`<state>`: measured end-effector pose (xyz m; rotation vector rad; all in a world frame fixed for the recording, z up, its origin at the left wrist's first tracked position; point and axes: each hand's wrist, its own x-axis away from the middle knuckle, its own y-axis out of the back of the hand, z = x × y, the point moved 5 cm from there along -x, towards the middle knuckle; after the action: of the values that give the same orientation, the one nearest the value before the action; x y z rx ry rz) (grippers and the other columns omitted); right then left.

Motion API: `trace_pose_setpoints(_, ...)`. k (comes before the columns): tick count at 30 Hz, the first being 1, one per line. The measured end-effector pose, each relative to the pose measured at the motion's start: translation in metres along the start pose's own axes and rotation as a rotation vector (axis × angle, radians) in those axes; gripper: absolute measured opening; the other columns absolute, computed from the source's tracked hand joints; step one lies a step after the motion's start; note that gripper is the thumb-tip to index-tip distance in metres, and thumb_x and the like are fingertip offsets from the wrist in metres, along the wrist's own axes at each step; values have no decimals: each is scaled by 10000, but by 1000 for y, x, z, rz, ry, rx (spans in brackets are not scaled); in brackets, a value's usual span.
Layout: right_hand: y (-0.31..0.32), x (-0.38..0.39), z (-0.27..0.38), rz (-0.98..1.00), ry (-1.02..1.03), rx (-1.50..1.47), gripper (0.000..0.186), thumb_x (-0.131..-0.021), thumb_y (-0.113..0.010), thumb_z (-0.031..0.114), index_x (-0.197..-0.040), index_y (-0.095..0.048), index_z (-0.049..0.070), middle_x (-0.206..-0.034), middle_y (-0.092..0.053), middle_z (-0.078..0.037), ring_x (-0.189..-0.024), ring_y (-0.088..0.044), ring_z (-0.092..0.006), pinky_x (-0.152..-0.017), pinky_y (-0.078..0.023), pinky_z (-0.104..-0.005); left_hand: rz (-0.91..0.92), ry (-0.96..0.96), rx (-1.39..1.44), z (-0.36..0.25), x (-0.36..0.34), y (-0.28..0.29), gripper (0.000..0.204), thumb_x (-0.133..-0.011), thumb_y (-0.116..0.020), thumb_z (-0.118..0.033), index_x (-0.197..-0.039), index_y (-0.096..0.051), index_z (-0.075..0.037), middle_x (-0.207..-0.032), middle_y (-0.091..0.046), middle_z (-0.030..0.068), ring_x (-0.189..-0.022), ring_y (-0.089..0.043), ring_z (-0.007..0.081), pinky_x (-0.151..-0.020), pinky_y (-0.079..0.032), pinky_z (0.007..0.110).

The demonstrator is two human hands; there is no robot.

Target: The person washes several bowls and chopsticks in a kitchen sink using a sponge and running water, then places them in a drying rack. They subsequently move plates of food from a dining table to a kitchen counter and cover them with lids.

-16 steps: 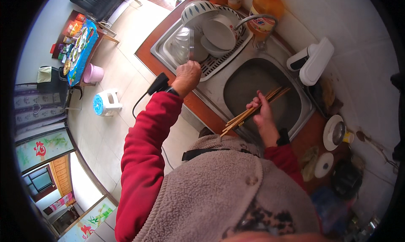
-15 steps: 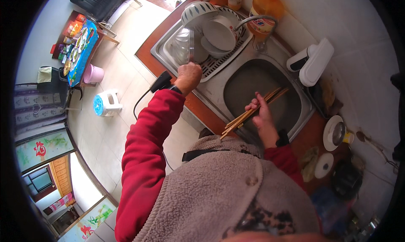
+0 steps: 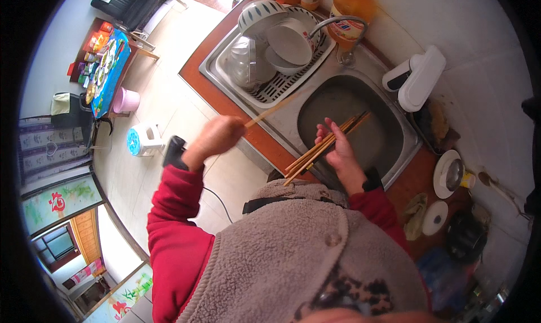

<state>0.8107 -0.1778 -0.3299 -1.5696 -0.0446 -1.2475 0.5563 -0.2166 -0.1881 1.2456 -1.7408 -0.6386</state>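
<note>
Wooden chopsticks (image 3: 320,150) lie in a bundle across my right hand (image 3: 342,150), gripped beneath the thumb, above the near part of the sink (image 3: 365,132). One end of the bundle points over the basin, the other toward my vest. My left hand (image 3: 218,134) is out to the left, past the counter's edge, in a closed grip on a light wooden chopstick (image 3: 270,110) that sticks out toward the sink. Whether it holds more than one is not clear. A dark band circles each wrist.
Beyond my left hand, a white slotted dish rack (image 3: 269,100) holds bowls (image 3: 290,42) and a clear glass container (image 3: 241,63). A curved faucet (image 3: 349,55) rises behind the sink. Lids (image 3: 448,173) stand at the right; a stool (image 3: 143,140) is on the floor.
My left hand has drawn back from beside the dish rack toward the lower left, and a chopstick now shows in it. The bundle in my right hand has shifted slightly left.
</note>
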Motion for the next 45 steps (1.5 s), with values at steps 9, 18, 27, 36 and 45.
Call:
trace_pose_setpoints(9, 7, 22, 43, 160, 254, -52, 98, -854, -521, 169, -900, -536, 84, -813, -553, -60, -759, -526, -188, -723, -441, -330, -67, -96, 764, -76, -26, -113, 258, -851, -524, -201, -1032, -569, -23, -807, -614, 93, -691, -580, 187, -616, -451, 275)
trace_pose_setpoints(18, 7, 38, 53, 18, 286, -212, 101, -848, -525, 192, -853, -521, 91, -770, -555, -60, -739, -532, -195, -755, -432, -370, 76, 509, 1994, -108, -68, -170, 581, -843, -432, -485, -1222, -390, -47, -1264, -379, 133, -1126, -377, 261, -951, -289, 389)
trace_pose_setpoints(27, 44, 17, 198, -88, 905, 566, 195, -874, -444, 264, -912, -497, 80, -815, -490, -13, -708, -471, -132, -643, -411, -264, 157, 381, 1850, -94, -77, -181, 298, -848, -473, -385, -974, -535, -122, -980, -553, 41, -899, -514, 183, -776, -414, 349)
trace_pose_setpoints(36, 39, 16, 207, -485, 864, 391, 208, -826, -549, 205, -674, -477, 81, -666, -471, -27, -599, -438, -134, -553, -393, -280, 251, 431, 1722, -104, -81, -170, 386, -851, -460, -378, -1047, -519, -50, -993, -559, 61, -869, -522, 174, -778, -419, 328)
trace_pose_setpoints(45, 51, 6, 160, -407, 686, 282, 184, -841, -522, 235, -772, -512, 64, -693, -494, -43, -639, -476, -155, -617, -426, -299, 116, 228, 1393, -89, -116, -201, 292, -836, -470, -347, -941, -520, -79, -843, -533, 42, -726, -521, 180, -603, -428, 312)
